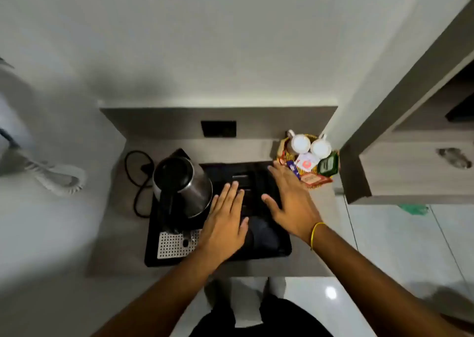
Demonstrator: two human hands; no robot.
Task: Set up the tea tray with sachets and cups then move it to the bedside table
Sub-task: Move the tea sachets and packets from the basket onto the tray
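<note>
A black tea tray point(280, 250) lies on a small grey table. A steel kettle point(183, 182) stands on the tray's left half, above a perforated metal drip plate point(170, 244). Both my hands hover over the tray's right half, palms down. My left hand point(225, 223) is flat beside the kettle with fingers spread. My right hand point(289, 200) reaches toward a woven basket point(314, 186) at the table's back right corner. The basket holds two white cups point(300, 143) point(320, 148) upside down and several coloured sachets point(306, 163). Neither hand holds anything.
The kettle's black cord point(136, 180) loops on the table to the left of the tray. A dark wall socket point(218, 129) sits behind it. A wooden cabinet with a drawer point(410, 170) juts out on the right. White bedding point(38, 221) lies to the left.
</note>
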